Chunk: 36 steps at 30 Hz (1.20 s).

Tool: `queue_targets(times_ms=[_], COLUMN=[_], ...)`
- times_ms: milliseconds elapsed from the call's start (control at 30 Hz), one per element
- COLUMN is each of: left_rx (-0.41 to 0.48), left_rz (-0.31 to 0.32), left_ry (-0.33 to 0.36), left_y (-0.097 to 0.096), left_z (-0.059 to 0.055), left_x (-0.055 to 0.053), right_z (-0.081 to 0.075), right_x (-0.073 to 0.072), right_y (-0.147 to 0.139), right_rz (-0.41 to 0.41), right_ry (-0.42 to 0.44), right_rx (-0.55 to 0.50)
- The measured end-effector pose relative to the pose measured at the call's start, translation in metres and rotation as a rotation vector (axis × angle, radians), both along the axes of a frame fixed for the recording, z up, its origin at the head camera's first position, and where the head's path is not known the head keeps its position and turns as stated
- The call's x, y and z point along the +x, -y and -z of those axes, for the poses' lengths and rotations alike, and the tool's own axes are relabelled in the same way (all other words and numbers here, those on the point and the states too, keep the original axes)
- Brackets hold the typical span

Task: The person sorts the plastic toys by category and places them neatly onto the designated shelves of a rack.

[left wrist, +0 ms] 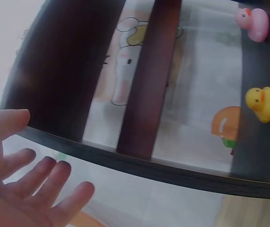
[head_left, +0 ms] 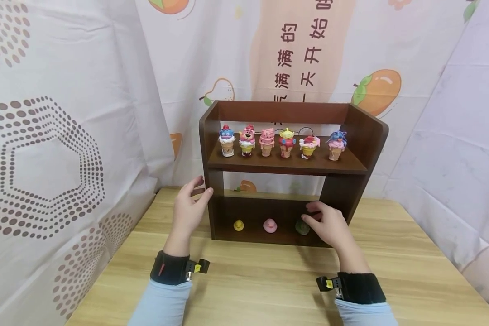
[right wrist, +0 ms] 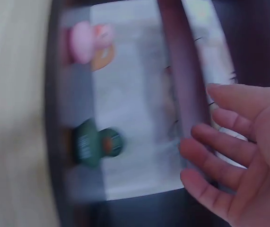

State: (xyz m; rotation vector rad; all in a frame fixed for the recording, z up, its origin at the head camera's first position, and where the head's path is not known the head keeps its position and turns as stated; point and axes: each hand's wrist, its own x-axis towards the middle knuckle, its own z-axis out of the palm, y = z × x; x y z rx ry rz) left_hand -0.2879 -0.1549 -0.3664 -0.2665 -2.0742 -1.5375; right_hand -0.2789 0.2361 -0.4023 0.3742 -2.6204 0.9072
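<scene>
My left hand is raised beside the left side panel of the dark brown shelf, fingers loosely bent and holding nothing. In front of the shelf's lower right part, my right hand hovers with relaxed fingers, also holding nothing. Nearest to it is a dark green duck on the lower board, partly covered by the fingers in the head view. A pink duck sits at the middle of that board. Further left there is a small yellow duck.
Several ice-cream-cone figurines, among them a blue-topped one and a green-headed one, stand in a row on the upper board. The shelf rests on a wooden table. A printed curtain hangs behind.
</scene>
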Motion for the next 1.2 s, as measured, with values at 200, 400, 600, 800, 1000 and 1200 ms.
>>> queue_targets(times_ms=[200, 400, 600, 800, 1000, 1200], left_rx=[0.013, 0.008, -0.033, -0.109, -0.21, -0.301], left_rz=[-0.121, -0.216, -0.229, -0.225, -0.244, -0.297], left_ry=[-0.257, -0.554, -0.727, -0.774, -0.732, -0.649], left_y=[0.0, -0.008, -0.014, 0.004, 0.023, 0.039], left_z=[-0.007, -0.021, -0.035, -0.026, -0.019, -0.01], left_x=[0.008, 0.02, 0.029, 0.02, 0.018, 0.012], right_z=[-0.025, -0.035, -0.05, -0.069, -0.052, -0.039], right_x=[0.018, 0.029, 0.04, 0.058, 0.046, 0.044], right_y=[0.01, 0.009, 0.006, 0.002, -0.041, -0.078], right_rz=[-0.07, -0.132, -0.209, -0.167, 0.022, 0.19], right_ry=[-0.167, -0.401, -0.693, -0.879, -0.913, -0.768], right_rx=[-0.054, -0.107, -0.171, -0.226, -0.199, -0.088])
